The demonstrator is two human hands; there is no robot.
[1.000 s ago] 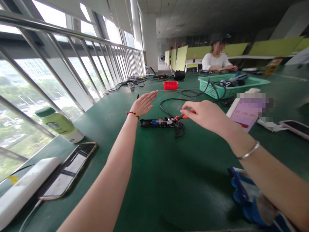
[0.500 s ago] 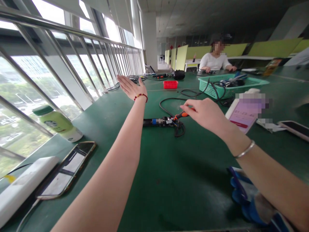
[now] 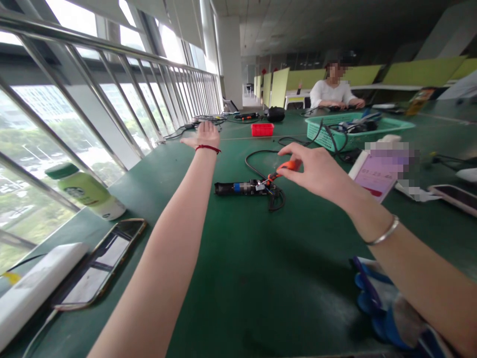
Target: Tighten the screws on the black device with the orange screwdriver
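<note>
My right hand (image 3: pixel 315 169) pinches the orange handle of a small screwdriver (image 3: pixel 282 169), its tip down on the right end of a black and blue cylindrical device (image 3: pixel 242 188) lying on the green table (image 3: pixel 261 278). A black cable (image 3: pixel 261 166) loops from that device. My left hand (image 3: pixel 203 135) is stretched far out over the table, fingers flat and together, holding nothing, beyond the device and short of a red box (image 3: pixel 262 130).
At left lie a green-capped bottle (image 3: pixel 85 191), a phone (image 3: pixel 101 263) and a white power bank (image 3: pixel 35 291). A propped phone (image 3: pixel 380 171) and another phone (image 3: pixel 452 198) sit at right, blue gloves (image 3: pixel 387 311) near me. A green basket (image 3: pixel 357 130) and a seated person (image 3: pixel 333 92) are farther back.
My left hand swung up and outward from beside the device, turned over, and now reaches farther across the table. My right hand lifted the screwdriver handle slightly.
</note>
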